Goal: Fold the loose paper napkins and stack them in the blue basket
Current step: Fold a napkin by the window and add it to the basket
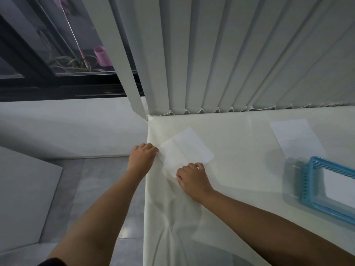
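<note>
A white paper napkin [185, 150] lies near the table's left edge, with creases across it. My left hand [142, 156] pinches its left corner at the table edge. My right hand [193, 178] grips its near corner with curled fingers. A second white napkin [295, 137] lies flat farther right, near the blinds. The blue basket [309, 187] stands at the right edge of the view with a white folded napkin [340, 189] inside it.
The table [240, 169] wears a white cloth that hangs wrinkled over its left side. Vertical blinds [221, 54] hang right behind the table. A dark window [57, 54] is at the upper left. A grey tiled floor [96, 189] lies left of the table.
</note>
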Available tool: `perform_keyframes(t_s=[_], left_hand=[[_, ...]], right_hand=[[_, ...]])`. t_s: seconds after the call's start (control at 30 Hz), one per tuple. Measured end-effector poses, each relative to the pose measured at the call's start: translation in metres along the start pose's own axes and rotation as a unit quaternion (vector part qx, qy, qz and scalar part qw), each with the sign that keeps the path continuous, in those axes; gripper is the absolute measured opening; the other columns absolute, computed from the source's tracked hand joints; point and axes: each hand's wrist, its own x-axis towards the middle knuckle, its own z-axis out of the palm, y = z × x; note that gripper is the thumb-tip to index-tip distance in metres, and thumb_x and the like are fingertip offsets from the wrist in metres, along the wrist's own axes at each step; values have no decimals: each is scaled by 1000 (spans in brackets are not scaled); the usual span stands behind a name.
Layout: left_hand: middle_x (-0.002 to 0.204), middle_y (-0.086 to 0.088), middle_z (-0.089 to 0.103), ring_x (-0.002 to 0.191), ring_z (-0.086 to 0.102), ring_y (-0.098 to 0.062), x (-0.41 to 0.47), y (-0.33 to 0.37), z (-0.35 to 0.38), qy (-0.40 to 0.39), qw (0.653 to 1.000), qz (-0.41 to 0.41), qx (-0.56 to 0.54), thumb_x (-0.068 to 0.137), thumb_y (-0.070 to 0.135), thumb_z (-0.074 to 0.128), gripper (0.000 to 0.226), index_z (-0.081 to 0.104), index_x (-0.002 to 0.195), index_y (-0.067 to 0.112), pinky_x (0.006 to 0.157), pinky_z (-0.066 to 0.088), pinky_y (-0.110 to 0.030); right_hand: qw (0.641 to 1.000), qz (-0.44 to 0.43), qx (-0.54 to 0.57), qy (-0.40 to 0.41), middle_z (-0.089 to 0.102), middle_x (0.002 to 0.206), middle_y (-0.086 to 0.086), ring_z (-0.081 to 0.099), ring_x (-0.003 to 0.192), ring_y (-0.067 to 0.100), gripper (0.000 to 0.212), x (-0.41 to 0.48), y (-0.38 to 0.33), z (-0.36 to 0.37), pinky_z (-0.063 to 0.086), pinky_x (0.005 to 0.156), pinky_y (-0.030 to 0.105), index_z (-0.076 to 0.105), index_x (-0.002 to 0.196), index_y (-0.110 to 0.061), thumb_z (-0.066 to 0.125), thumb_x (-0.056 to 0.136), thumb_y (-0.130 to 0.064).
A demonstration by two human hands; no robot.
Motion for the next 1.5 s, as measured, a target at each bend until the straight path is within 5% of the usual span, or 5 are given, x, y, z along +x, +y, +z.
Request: perform_keyframes(t_s=[0.3,0.63,0.87,1.03,1.5], left_hand=[[89,2,62,83,61,-24,32,12,-4,106,988,104,34,87,22,41,18,59,86,18,76,37,-31],[115,-3,64,111,57,-28,93,70,-30,86,991,49,-90,89,23,56,24,63,111,17,90,41,-39],[138,-5,51,130,42,-27,91,74,-23,-86,987,-77,-113,92,40,50,50,44,137,19,104,32,-41],[135,-5,49,126,44,-27,93,82,-17,-161,976,-107,-101,83,54,60,72,36,140,18,99,37,-41],[118,-8,54,115,50,-28,99,95,-12,-207,959,-173,-91,87,33,60,35,56,116,14,91,46,-39]], right_hand=[[896,272,348,53,67,75,-8,61,77,15,10,4,9,-32,48,81,34,63,81,-17,58,86,-24],[812,423,380,130,60,79,-12,62,83,18,7,15,53,-44,49,83,37,59,86,-20,54,91,-23],[841,434,302,118,66,95,-5,62,93,22,11,13,70,-35,46,88,41,60,97,-19,57,89,-27],[947,288,94,107,62,116,-4,57,106,22,42,3,65,-28,42,88,39,59,118,-23,68,78,-32],[973,215,68,-41,45,141,-8,41,125,21,39,-18,68,-25,28,102,34,53,131,-24,43,94,-29]])
